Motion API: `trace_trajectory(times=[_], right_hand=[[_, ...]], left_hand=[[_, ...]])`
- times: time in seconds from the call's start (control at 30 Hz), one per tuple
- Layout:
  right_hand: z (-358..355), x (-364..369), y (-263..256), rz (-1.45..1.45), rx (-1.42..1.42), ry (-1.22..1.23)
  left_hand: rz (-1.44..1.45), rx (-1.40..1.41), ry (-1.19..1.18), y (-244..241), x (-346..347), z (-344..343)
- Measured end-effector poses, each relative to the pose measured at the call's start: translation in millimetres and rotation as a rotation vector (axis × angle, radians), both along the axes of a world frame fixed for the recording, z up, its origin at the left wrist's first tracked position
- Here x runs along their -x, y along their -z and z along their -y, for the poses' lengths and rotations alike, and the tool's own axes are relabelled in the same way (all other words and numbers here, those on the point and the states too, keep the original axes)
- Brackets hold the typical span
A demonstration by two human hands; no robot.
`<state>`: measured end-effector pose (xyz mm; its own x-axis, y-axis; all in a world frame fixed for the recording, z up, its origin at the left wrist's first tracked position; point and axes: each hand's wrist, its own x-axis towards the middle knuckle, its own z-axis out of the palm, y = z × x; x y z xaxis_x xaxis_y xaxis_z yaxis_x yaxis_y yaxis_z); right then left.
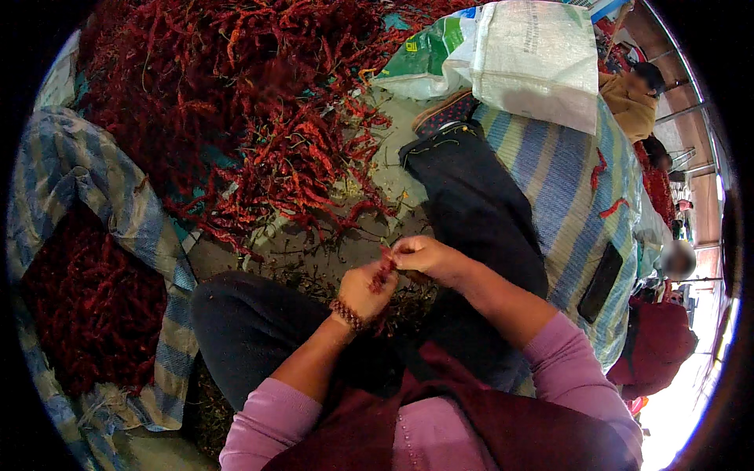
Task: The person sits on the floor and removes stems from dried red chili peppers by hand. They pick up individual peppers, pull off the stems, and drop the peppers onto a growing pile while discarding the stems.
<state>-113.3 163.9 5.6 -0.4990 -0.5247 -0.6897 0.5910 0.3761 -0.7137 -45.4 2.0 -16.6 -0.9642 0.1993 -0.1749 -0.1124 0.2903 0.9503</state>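
Several dried red chili peppers [383,274] are in the grip of my left hand [360,295], which wears a beaded bracelet [346,315]. The thumb and fingertips of my right hand [429,259] pinch the upper end of these peppers, near the stems. Both hands meet above the gap between my legs. Beyond them on the floor spreads a large heap of dried red chilies [235,88], many with stems. Loose stems and scraps [300,265] lie on the floor beneath my hands.
On the left, an open striped woven sack [171,347] holds dried chilies [94,306]. A full striped sack [518,141] on the right bears a phone [601,282] and two loose chilies. A white woven sack [536,65] lies across its far end. Other people [633,100] sit at far right.
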Motion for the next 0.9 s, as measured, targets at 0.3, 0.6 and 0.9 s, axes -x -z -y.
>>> trace_trajectory(times=[0.3, 0.6, 0.9], right_hand=[[41.8, -12.7, 9.7, -0.672, -0.034, 0.235], [28.5, -6.4, 54.1, -0.969, -0.639, -0.204], [50.9, 2.4, 54.3, -0.986, -0.474, -0.141]], left_hand=[[0.179, -0.171, -0.316, 10.0, 7.3, 4.4], [0.377, -0.516, -0.781, 6.5, 8.5, 16.0], [0.612, -0.171, -0.807, -16.1, 8.3, 22.4]])
